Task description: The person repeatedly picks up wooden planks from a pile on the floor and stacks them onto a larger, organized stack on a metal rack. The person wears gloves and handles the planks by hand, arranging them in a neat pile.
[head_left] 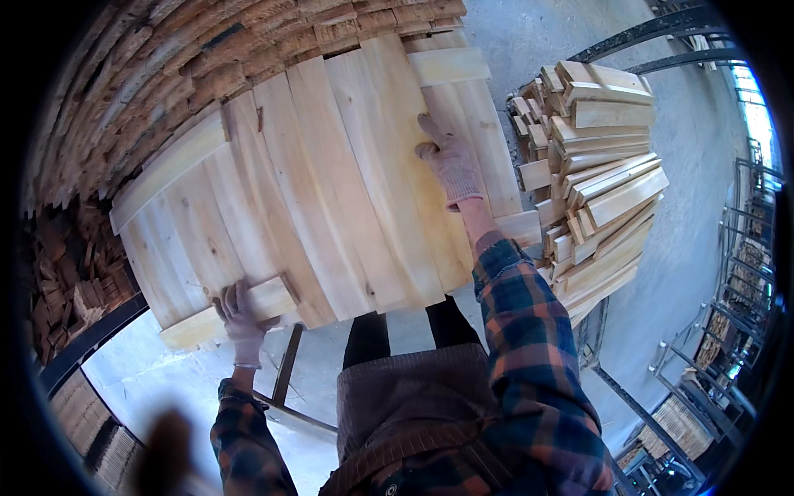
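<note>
A row of pale wooden boards (310,190) lies side by side in front of me. My left hand (241,324), in a light knit glove, closes across a short crosswise board (194,330) at the near left corner, fingers over its top. My right hand (452,165), gloved alike, rests on the boards toward the right, with fingers apart beside a seam. Other short cross pieces lie at the far left (169,169) and far right (449,66).
Rough brown timber (248,45) is stacked beyond the boards. To the right stands a pile of cut slats (608,178), near a black metal frame (653,33). Broken wood scraps (83,264) lie at the left. Metal racks (736,273) line the far right.
</note>
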Action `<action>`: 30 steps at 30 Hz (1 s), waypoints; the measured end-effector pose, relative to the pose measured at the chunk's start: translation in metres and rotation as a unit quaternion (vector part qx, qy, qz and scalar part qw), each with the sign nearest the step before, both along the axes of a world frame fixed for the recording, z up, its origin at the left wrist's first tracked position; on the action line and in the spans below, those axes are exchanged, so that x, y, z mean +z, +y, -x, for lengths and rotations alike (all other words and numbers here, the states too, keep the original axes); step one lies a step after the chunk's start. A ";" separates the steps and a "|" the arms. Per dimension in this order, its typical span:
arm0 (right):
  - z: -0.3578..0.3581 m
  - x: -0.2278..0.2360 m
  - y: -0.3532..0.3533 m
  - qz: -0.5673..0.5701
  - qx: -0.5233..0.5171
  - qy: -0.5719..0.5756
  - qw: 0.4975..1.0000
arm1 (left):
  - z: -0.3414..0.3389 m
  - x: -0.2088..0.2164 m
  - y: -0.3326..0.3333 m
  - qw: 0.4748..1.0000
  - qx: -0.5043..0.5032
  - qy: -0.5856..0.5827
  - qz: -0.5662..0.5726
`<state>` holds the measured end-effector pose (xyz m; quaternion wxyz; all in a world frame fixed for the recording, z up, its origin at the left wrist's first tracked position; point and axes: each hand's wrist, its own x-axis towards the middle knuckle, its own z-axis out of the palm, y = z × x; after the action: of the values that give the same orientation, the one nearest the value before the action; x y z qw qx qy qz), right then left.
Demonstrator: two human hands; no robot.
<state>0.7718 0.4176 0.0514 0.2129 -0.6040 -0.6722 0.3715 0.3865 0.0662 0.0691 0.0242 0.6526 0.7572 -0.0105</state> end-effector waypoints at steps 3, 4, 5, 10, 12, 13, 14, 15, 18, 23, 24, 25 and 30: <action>0.024 0.053 -0.022 -0.019 0.051 -0.178 0.983 | 0.019 0.008 -0.015 1.000 0.011 0.015 -0.001; 0.004 0.045 -0.051 -0.064 0.004 -0.127 0.990 | 0.016 0.008 -0.009 1.000 0.008 0.005 -0.003; -0.018 0.036 -0.088 -0.109 -0.041 -0.076 0.990 | 0.014 0.009 -0.006 1.000 0.006 -0.007 -0.004; -0.087 0.031 -0.270 0.445 -0.179 0.052 0.876 | 0.005 0.022 0.009 0.997 0.042 -0.036 0.057; -0.047 0.030 -0.284 0.406 -0.045 0.055 0.911 | -0.001 0.024 0.010 0.997 0.034 -0.027 0.067; -0.033 0.023 -0.280 0.168 0.139 -0.109 0.970 | 0.000 0.021 0.006 0.998 0.020 -0.018 0.058; -0.029 -0.001 -0.289 -0.006 0.168 -0.255 0.952 | -0.007 0.020 0.006 0.996 0.034 -0.023 0.078; -0.031 -0.017 -0.291 0.057 0.218 -0.228 0.947 | -0.005 0.023 0.004 0.993 0.053 -0.016 0.102; -0.033 0.028 -0.280 0.435 -0.122 0.057 0.890 | -0.007 0.035 0.001 0.990 0.064 -0.060 0.106; -0.112 0.036 -0.301 0.335 -0.164 0.109 0.922 | -0.017 0.058 0.052 0.962 0.055 -0.145 0.224; -0.131 0.043 -0.297 0.328 -0.178 0.113 0.921 | -0.023 0.054 0.068 0.965 0.014 -0.204 0.165; -0.164 0.023 -0.302 0.247 -0.161 0.040 0.955 | -0.035 0.052 0.081 0.958 -0.030 -0.263 0.110; -0.312 -0.046 -0.255 0.073 -0.216 -0.081 0.970 | -0.355 0.130 0.224 0.795 0.021 -0.598 0.098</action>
<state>1.0836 0.1625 0.0056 0.1886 -0.7768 -0.5120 0.3143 0.7418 0.2901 0.1994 0.5361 0.5073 0.6001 0.3085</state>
